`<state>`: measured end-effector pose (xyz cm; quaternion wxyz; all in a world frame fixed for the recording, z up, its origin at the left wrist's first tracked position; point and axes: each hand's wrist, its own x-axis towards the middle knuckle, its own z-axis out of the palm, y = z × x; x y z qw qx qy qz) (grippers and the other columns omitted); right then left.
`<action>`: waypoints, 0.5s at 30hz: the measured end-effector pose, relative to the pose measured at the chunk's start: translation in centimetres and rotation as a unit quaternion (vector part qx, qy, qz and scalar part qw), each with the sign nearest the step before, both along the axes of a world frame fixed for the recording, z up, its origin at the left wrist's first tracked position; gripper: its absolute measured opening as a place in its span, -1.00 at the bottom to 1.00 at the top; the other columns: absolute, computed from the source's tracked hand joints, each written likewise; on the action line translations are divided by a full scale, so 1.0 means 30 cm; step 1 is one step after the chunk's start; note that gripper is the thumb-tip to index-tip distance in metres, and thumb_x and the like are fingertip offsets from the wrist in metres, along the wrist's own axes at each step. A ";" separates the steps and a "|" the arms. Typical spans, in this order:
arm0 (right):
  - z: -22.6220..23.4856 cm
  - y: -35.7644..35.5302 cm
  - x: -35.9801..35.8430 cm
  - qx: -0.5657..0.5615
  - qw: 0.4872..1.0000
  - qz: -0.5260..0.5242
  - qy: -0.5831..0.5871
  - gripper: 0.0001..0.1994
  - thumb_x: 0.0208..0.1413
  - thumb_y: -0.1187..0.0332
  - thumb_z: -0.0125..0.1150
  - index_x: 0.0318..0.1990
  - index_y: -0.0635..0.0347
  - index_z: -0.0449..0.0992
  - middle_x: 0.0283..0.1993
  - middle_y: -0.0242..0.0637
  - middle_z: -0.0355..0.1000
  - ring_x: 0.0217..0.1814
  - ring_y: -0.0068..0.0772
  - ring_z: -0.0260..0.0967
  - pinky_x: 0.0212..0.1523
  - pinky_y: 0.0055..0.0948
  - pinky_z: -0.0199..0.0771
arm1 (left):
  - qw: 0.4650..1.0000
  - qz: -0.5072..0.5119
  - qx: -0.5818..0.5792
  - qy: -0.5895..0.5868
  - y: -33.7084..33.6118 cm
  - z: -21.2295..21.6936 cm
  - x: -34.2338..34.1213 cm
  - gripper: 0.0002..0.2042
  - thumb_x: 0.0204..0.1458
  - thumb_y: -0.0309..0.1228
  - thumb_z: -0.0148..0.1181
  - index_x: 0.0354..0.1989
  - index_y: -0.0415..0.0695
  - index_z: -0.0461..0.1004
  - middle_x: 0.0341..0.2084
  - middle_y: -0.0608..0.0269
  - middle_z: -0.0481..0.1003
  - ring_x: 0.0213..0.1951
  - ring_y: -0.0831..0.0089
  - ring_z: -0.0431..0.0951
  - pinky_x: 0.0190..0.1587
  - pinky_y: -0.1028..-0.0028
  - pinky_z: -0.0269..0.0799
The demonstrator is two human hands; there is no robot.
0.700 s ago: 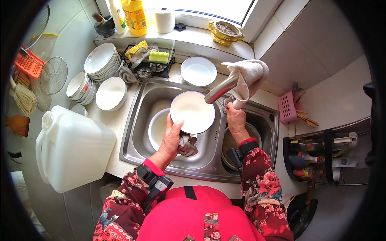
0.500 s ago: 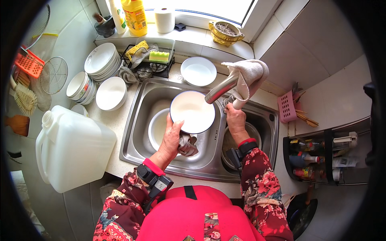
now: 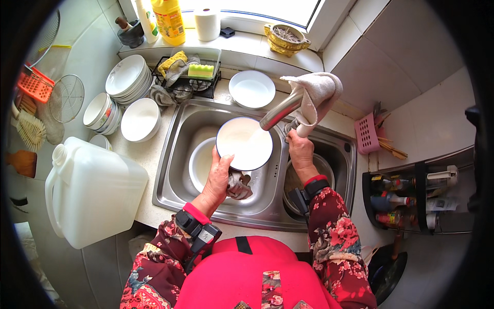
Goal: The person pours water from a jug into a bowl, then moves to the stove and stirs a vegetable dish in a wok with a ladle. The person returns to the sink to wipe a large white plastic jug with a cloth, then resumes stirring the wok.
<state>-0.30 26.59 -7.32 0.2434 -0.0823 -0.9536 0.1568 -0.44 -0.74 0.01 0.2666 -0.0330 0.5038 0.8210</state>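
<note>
Head view: the left hand [image 3: 218, 175] grips a blue-rimmed bowl [image 3: 244, 144] by its near edge, seemingly to keep its open side toward the spout [image 3: 282, 110]; right of the spout and nearer the body is the right hand [image 3: 301, 147], its fingers' closure impossible to tell; a draped towel [image 3: 321, 95] crowds the spout, a shallow white dish [image 3: 252, 89] sits beyond it, stacked plates [image 3: 126, 74] far left of it

- A white jug [image 3: 100, 190] stood at the left.
- A yellow bottle [image 3: 169, 23] stood beside a white roll [image 3: 208, 27] on the windowsill [image 3: 247, 47].
- A pink basket [image 3: 366, 135] held wooden sticks [image 3: 392, 149].
</note>
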 end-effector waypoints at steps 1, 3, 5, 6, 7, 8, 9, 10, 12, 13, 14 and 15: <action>0.003 -0.003 0.000 -0.002 1.000 0.002 0.001 -0.87 0.06 0.31 0.26 -0.35 0.03 0.41 -0.53 -0.11 0.44 -0.41 0.06 0.46 -0.41 -0.09 0.43 | 1.000 0.001 -0.001 -0.002 -0.001 -0.010 -0.001 -0.46 0.17 -0.23 0.00 0.30 0.03 0.03 0.04 0.17 0.28 -0.01 0.36 0.37 -0.09 0.36 0.46; 0.005 -0.004 -0.001 -0.004 1.000 0.001 -0.002 -0.86 0.06 0.31 0.26 -0.36 0.03 0.40 -0.53 -0.11 0.44 -0.41 0.07 0.46 -0.42 -0.09 0.43 | 1.000 0.001 -0.002 -0.007 -0.003 -0.026 -0.003 -0.46 0.16 -0.22 0.00 0.30 0.03 0.03 0.04 0.17 0.28 -0.01 0.36 0.37 -0.07 0.35 0.45; 0.003 -0.003 -0.002 -0.002 1.000 -0.005 -0.008 -0.86 0.05 0.31 0.27 -0.36 0.03 0.40 -0.53 -0.10 0.43 -0.41 0.07 0.46 -0.42 -0.08 0.43 | 1.000 -0.002 -0.004 -0.011 -0.006 -0.034 -0.004 -0.46 0.16 -0.23 -0.01 0.30 0.03 0.03 0.04 0.16 0.29 0.00 0.35 0.37 -0.04 0.34 0.44; 0.005 -0.004 -0.002 -0.003 1.000 -0.004 -0.007 -0.86 0.05 0.31 0.27 -0.36 0.03 0.40 -0.53 -0.09 0.43 -0.41 0.07 0.46 -0.43 -0.08 0.43 | 1.000 -0.002 -0.007 -0.020 -0.007 -0.033 -0.003 -0.46 0.16 -0.23 -0.01 0.30 0.03 0.03 0.04 0.16 0.29 0.00 0.34 0.37 -0.04 0.33 0.44; 0.007 -0.006 -0.002 -0.005 1.000 -0.003 -0.006 -0.86 0.05 0.30 0.27 -0.36 0.03 0.40 -0.53 -0.09 0.43 -0.41 0.07 0.46 -0.43 -0.08 0.43 | 1.000 -0.002 -0.011 -0.029 -0.008 -0.028 -0.002 -0.46 0.15 -0.24 -0.01 0.30 0.02 0.03 0.05 0.15 0.29 0.01 0.34 0.37 -0.04 0.33 0.44; 0.010 -0.007 -0.003 -0.006 1.000 -0.002 -0.005 -0.85 0.05 0.30 0.28 -0.37 0.03 0.40 -0.53 -0.09 0.43 -0.41 0.08 0.46 -0.43 -0.07 0.43 | 0.999 -0.002 -0.015 -0.038 -0.009 -0.027 -0.001 -0.46 0.15 -0.24 -0.01 0.30 0.02 0.03 0.05 0.15 0.29 0.02 0.34 0.36 -0.03 0.32 0.44; 0.009 -0.006 -0.004 -0.002 1.000 -0.005 -0.008 -0.85 0.04 0.30 0.28 -0.37 0.03 0.40 -0.53 -0.09 0.43 -0.41 0.08 0.46 -0.43 -0.07 0.43 | 0.999 0.003 -0.020 -0.027 -0.013 -0.052 -0.003 -0.46 0.15 -0.25 -0.01 0.30 0.01 0.03 0.05 0.14 0.29 0.01 0.34 0.37 -0.04 0.31 0.45; 0.011 -0.006 -0.006 0.004 1.000 -0.008 -0.011 -0.85 0.04 0.30 0.28 -0.37 0.03 0.40 -0.53 -0.09 0.43 -0.41 0.08 0.46 -0.43 -0.07 0.43 | 1.000 0.009 -0.025 -0.015 -0.020 -0.099 -0.009 -0.45 0.14 -0.26 -0.01 0.30 0.00 0.03 0.05 0.14 0.29 0.01 0.33 0.38 -0.05 0.31 0.46; 0.013 -0.007 -0.007 0.007 1.000 -0.011 -0.017 -0.85 0.04 0.29 0.28 -0.37 0.03 0.40 -0.53 -0.08 0.43 -0.41 0.08 0.46 -0.43 -0.06 0.43 | 0.999 0.024 -0.035 -0.004 -0.023 -0.160 -0.010 -0.46 0.13 -0.24 0.00 0.28 0.00 0.05 0.00 0.14 0.31 -0.08 0.34 0.43 -0.16 0.33 0.49; 0.014 -0.008 -0.008 0.005 1.000 -0.012 -0.019 -0.85 0.04 0.29 0.28 -0.37 0.03 0.40 -0.53 -0.08 0.43 -0.41 0.08 0.46 -0.43 -0.06 0.43 | 0.999 0.033 -0.040 -0.004 -0.023 -0.177 -0.008 -0.47 0.12 -0.22 0.00 0.27 0.02 0.07 -0.06 0.15 0.34 -0.17 0.36 0.46 -0.25 0.36 0.50; 0.016 -0.010 -0.008 0.004 1.000 -0.012 -0.021 -0.85 0.04 0.29 0.28 -0.37 0.03 0.40 -0.53 -0.08 0.43 -0.41 0.09 0.46 -0.43 -0.05 0.43 | 0.998 0.042 -0.046 -0.004 -0.025 -0.194 -0.004 -0.48 0.12 -0.20 0.00 0.26 0.04 0.09 -0.11 0.15 0.37 -0.25 0.37 0.50 -0.35 0.38 0.52; 0.013 -0.009 -0.008 0.002 1.000 -0.014 -0.021 -0.84 0.04 0.29 0.28 -0.37 0.03 0.40 -0.53 -0.08 0.43 -0.41 0.09 0.46 -0.43 -0.05 0.43 | 0.998 0.046 -0.039 -0.012 -0.022 -0.194 0.000 -0.48 0.12 -0.20 0.00 0.26 0.04 0.09 -0.11 0.15 0.36 -0.25 0.36 0.50 -0.34 0.37 0.52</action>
